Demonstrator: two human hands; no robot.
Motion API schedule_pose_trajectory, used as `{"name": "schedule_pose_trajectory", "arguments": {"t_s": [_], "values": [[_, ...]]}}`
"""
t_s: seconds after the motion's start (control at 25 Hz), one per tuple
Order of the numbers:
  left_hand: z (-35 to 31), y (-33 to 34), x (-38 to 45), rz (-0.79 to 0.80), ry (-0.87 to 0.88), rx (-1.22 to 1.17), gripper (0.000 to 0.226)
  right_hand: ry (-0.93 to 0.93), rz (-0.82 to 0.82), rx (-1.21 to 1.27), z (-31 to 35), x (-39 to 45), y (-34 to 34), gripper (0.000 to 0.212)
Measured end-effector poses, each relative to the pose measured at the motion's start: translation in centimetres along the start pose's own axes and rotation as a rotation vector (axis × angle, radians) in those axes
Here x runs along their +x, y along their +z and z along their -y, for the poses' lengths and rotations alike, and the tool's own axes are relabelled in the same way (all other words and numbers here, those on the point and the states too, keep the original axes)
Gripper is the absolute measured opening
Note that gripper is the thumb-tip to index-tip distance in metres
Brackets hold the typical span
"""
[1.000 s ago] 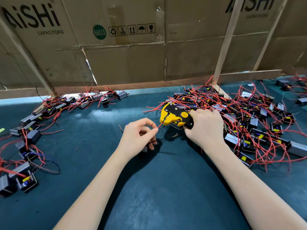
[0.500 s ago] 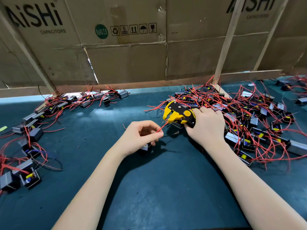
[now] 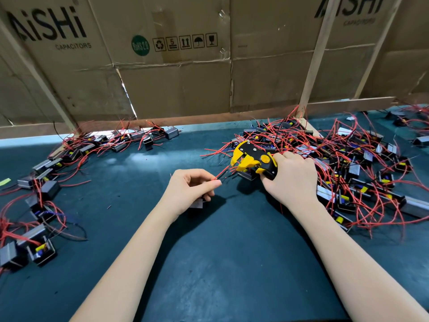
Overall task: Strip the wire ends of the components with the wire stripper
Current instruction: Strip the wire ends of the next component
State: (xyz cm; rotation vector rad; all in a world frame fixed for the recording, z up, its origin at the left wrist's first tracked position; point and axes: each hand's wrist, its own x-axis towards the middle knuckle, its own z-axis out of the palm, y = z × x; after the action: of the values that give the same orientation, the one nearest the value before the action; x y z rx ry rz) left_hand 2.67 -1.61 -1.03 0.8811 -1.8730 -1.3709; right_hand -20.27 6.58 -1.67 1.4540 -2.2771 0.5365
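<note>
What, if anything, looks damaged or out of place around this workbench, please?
The cardboard backdrop is torn and creased, with a gap at its lower left. Small cut wire bits lie loose on the green mat. Otherwise nothing stands out.

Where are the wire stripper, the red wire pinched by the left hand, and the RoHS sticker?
wire stripper (image 3: 251, 159): head view, on its yellow jaw body.
red wire (image 3: 220, 172): head view, mid-length beyond the fingertips.
RoHS sticker (image 3: 140, 45): head view, centre of the green circle.

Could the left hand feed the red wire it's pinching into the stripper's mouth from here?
Probably yes. The left hand pinches the red wire, whose tip points at the wire stripper held by the right hand; only bare table mat lies between them.
</note>
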Motion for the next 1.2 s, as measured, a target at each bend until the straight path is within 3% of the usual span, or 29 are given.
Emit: {"name": "schedule_pose_trajectory", "arguments": {"t_s": [0.44,0.72,1.2], "values": [[0.00,0.14,-0.01,0.000,0.054,-0.031,0.002,-0.021,0.013,-0.008,0.52,-0.22,0.25,0.032],[0.05,0.29,-0.01,-0.061,0.067,-0.053,0.025,-0.023,0.039,-0.005,0.49,-0.17,0.41,0.033],[0.46,0.50,-0.31,-0.015,0.213,0.195,0.032,-0.021,0.071,-0.020,0.57,-0.21,0.51,0.034]]}}
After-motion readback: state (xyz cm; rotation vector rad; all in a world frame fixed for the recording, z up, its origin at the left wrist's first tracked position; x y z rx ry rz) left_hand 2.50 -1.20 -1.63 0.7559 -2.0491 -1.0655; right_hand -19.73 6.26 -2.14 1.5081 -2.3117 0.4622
